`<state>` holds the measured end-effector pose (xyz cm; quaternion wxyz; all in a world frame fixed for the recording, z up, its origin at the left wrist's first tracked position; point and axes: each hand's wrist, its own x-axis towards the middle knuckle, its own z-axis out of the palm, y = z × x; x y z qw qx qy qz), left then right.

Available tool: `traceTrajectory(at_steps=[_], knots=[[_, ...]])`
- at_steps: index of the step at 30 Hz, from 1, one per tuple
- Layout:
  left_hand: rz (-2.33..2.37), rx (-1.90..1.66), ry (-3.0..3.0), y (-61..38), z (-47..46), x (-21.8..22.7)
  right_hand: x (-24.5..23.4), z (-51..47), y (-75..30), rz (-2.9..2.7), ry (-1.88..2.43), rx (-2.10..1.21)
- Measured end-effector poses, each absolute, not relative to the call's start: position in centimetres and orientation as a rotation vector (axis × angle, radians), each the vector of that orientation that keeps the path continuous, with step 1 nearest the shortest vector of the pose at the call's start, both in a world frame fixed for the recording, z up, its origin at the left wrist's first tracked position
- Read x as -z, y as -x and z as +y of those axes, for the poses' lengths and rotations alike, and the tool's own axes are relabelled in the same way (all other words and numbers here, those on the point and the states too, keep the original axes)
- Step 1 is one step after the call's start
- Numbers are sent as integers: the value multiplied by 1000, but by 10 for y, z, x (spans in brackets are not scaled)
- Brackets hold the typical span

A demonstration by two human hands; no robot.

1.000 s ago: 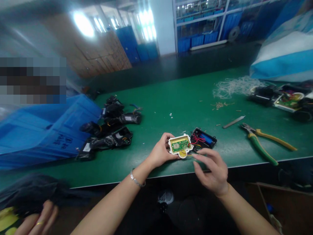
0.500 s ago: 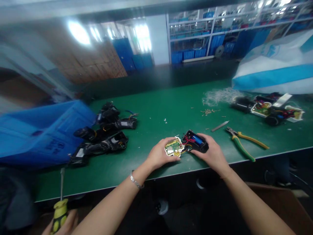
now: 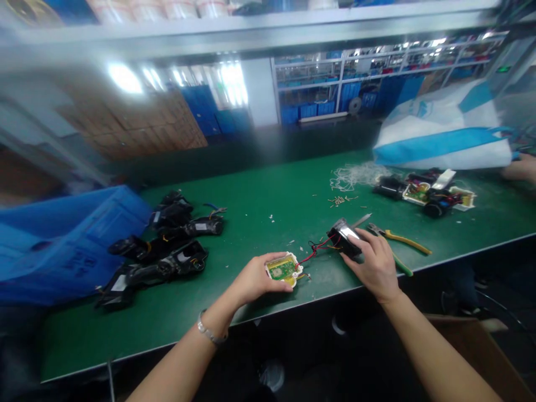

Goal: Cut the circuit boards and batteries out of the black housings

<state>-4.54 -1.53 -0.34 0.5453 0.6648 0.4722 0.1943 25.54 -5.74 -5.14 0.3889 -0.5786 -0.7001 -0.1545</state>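
Note:
Between thumb and fingers, my left hand (image 3: pixel 257 281) grips a green circuit board (image 3: pixel 282 270) in a white frame, low over the bench's front part. My right hand (image 3: pixel 374 262) is closed around a black plastic housing (image 3: pixel 344 237) with a shiny top. Red and dark wires (image 3: pixel 313 252) stretch between the board and the housing. Just beyond the right hand lie wire cutters (image 3: pixel 404 242) with one yellow and one green handle, partly covered by that hand. A thin grey pen-like tool (image 3: pixel 362 220) lies behind the housing.
Black device bodies (image 3: pixel 167 262) lie at left beside a blue crate (image 3: pixel 75 245). Small screws (image 3: pixel 341 201) and a clear string tangle (image 3: pixel 355 176) lie at the back. Opened devices (image 3: pixel 427 192) sit at right before a white-blue bag (image 3: pixel 444 131). Another person's hand (image 3: pixel 521 167) is at the right edge.
My hands have moved apart, drawing the wires out straighter. The housing has turned over, hiding its blue cell. At lower left, the other hand with the screwdriver has mostly left view.

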Motion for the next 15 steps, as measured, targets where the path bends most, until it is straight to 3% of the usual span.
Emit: traceTrajectory(at_steps=[8, 15], knots=[[1070, -321, -1448, 72, -22, -20, 37, -45, -304, -1558, 1511, 549], [1023, -355, -1511, 67, -23, -30, 13, -45, -298, -1393, 1434, 395]])
